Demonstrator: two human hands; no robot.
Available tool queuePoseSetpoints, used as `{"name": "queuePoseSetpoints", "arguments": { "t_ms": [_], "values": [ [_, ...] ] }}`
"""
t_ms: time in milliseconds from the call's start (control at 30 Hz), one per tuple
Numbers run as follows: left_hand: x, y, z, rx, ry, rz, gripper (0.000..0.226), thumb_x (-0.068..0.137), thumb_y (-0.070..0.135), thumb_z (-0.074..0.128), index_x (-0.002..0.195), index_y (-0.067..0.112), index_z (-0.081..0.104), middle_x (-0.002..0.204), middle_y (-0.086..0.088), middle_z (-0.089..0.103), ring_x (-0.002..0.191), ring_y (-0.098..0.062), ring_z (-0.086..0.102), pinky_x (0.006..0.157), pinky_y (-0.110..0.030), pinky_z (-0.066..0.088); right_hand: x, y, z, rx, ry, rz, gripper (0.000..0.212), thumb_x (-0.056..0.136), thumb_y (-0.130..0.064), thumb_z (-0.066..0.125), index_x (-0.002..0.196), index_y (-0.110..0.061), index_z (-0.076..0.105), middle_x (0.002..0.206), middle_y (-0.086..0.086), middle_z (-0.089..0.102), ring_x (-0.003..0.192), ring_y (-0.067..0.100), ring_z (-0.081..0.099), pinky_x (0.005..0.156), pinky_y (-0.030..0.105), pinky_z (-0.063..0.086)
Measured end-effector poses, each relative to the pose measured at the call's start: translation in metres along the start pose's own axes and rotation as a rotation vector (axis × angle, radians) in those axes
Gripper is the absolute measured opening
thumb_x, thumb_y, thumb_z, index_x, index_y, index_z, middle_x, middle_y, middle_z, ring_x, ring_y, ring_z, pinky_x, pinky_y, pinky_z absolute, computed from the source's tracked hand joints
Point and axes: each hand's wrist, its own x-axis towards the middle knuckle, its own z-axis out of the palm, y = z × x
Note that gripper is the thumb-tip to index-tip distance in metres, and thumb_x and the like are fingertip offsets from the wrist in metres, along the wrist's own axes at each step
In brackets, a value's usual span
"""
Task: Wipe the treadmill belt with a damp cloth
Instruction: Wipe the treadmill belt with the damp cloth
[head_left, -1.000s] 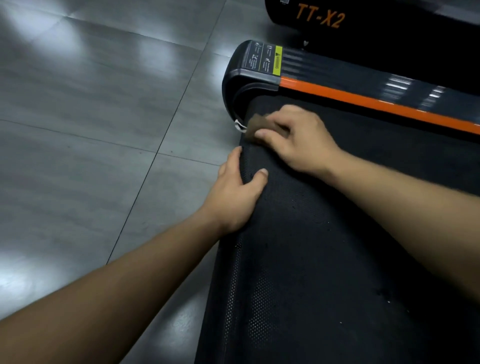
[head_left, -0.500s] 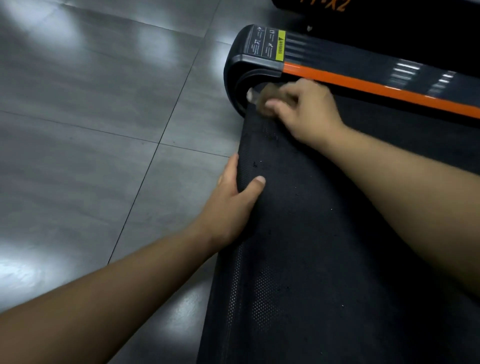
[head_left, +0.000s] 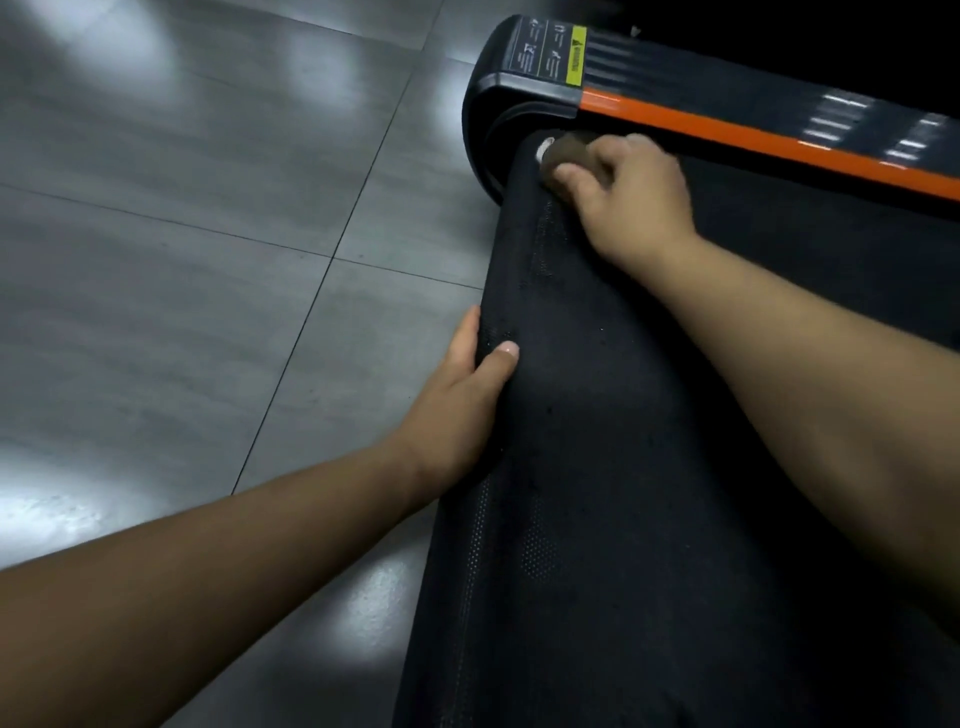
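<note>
Right hand (head_left: 634, 192): far corner of the belt, knuckles up, fingers curled down over a small brown crumpled cloth (head_left: 571, 150) and grasping it, pressing it onto the belt surface.
Cloth position: on the black perforated treadmill belt (head_left: 623, 467), at its far left corner, just beside the curved inner edge of the end cap. Mostly covered by the fingers; only the front part shows.
Pale spot beside the cloth (head_left: 545, 150): blurred, cannot tell what it is.
Left hand (head_left: 457, 410): on the belt's left edge, nearer the camera, well apart from the right hand. Thumb flat on top, index finger along the side, remaining fingers wrapped over the edge and hidden; grasping the belt edge.
Belt: runs from bottom of frame up to the end cap, small light specks on the surface.
End cap: glossy black rounded plastic end cap (head_left: 498, 98) with a yellow warning label (head_left: 576, 65).
Side rail: dark rail with an orange stripe (head_left: 753, 140) along the belt's far side.
Floor: glossy grey tiled floor (head_left: 182, 260) to the left, with light reflections.
</note>
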Motion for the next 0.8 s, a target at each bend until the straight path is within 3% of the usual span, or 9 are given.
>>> {"name": "queuePoseSetpoints", "arguments": {
  "t_ms": [133, 200, 333, 400, 533, 600, 633, 700, 800],
  "values": [
    [-0.006, -0.002, 0.000, -0.004, 0.020, 0.020, 0.040, 0.098, 0.028, 0.048, 0.136, 0.040, 0.048, 0.130, 0.020, 0.063, 0.124, 0.003, 0.056, 0.109, -0.028, 0.039, -0.081, -0.027, -0.021, 0.136, -0.209, -0.337, 0.030, 0.092, -0.047, 0.057, 0.104, -0.023, 0.071, 0.091, -0.001, 0.059, 0.086, 0.020, 0.058, 0.074, 0.033, 0.044],
    [-0.007, -0.001, 0.001, -0.013, 0.035, 0.004, 0.044, 0.092, 0.027, 0.046, 0.134, 0.038, 0.054, 0.128, 0.017, 0.067, 0.124, -0.004, 0.059, 0.109, -0.032, 0.042, -0.071, -0.025, -0.021, 0.045, -0.186, -0.402, 0.037, 0.092, -0.051, 0.052, 0.108, -0.024, 0.071, 0.093, 0.002, 0.061, 0.090, 0.024, 0.059, 0.077, 0.036, 0.045],
    [-0.012, 0.001, 0.002, -0.032, 0.022, -0.031, 0.040, 0.088, 0.030, 0.044, 0.123, 0.045, 0.056, 0.120, 0.028, 0.069, 0.121, 0.000, 0.061, 0.106, -0.029, 0.043, -0.015, -0.012, -0.011, 0.014, -0.028, -0.051, 0.036, 0.092, -0.051, 0.052, 0.106, -0.022, 0.069, 0.101, 0.006, 0.062, 0.098, 0.031, 0.059, 0.083, 0.038, 0.045],
    [-0.021, -0.001, 0.000, -0.028, 0.023, -0.036, 0.041, 0.090, 0.034, 0.046, 0.128, 0.044, 0.053, 0.124, 0.029, 0.067, 0.124, 0.003, 0.058, 0.106, -0.025, 0.042, -0.041, -0.025, -0.011, 0.033, -0.054, -0.074, 0.033, 0.093, -0.048, 0.054, 0.102, -0.021, 0.070, 0.096, 0.006, 0.061, 0.093, 0.030, 0.059, 0.080, 0.038, 0.045],
    [-0.043, -0.007, -0.003, 0.060, 0.022, -0.015, 0.074, 0.089, 0.049, 0.048, 0.158, 0.031, 0.032, 0.154, 0.016, 0.047, 0.142, 0.001, 0.041, 0.124, -0.033, 0.026, -0.122, -0.047, -0.034, 0.176, -0.250, -0.326, 0.031, 0.092, -0.047, 0.055, 0.100, -0.022, 0.072, 0.086, -0.004, 0.055, 0.083, 0.020, 0.056, 0.075, 0.035, 0.042],
    [-0.046, -0.006, -0.002, 0.059, 0.020, -0.033, 0.089, 0.082, 0.058, 0.052, 0.162, 0.029, 0.024, 0.159, 0.016, 0.039, 0.145, 0.001, 0.036, 0.125, -0.034, 0.023, -0.098, -0.037, -0.029, 0.070, -0.129, -0.320, 0.033, 0.093, -0.048, 0.054, 0.101, -0.022, 0.072, 0.088, 0.000, 0.057, 0.087, 0.026, 0.059, 0.078, 0.039, 0.045],
    [-0.047, -0.007, -0.002, 0.048, 0.016, -0.053, 0.096, 0.078, 0.062, 0.053, 0.163, 0.029, 0.022, 0.160, 0.017, 0.038, 0.145, 0.000, 0.036, 0.126, -0.035, 0.023, -0.077, -0.031, -0.024, 0.039, -0.078, -0.206, 0.033, 0.093, -0.048, 0.054, 0.102, -0.022, 0.071, 0.090, 0.001, 0.059, 0.090, 0.028, 0.059, 0.080, 0.039, 0.046],
    [-0.048, -0.006, -0.001, 0.029, 0.036, -0.053, 0.094, 0.079, 0.058, 0.054, 0.162, 0.029, 0.023, 0.154, 0.022, 0.041, 0.141, 0.002, 0.039, 0.124, -0.033, 0.025, -0.052, -0.025, -0.017, 0.049, -0.020, -0.012, 0.034, 0.093, -0.051, 0.053, 0.103, -0.023, 0.070, 0.097, 0.002, 0.063, 0.095, 0.027, 0.060, 0.081, 0.036, 0.044],
    [-0.048, -0.005, 0.002, 0.000, 0.069, -0.027, 0.074, 0.086, 0.044, 0.049, 0.156, 0.030, 0.033, 0.142, 0.025, 0.051, 0.132, 0.004, 0.049, 0.119, -0.030, 0.031, -0.091, -0.044, -0.019, 0.073, -0.075, -0.124, 0.029, 0.092, -0.049, 0.055, 0.091, -0.023, 0.068, 0.087, 0.001, 0.056, 0.085, 0.025, 0.057, 0.073, 0.033, 0.041]
  ]
}}
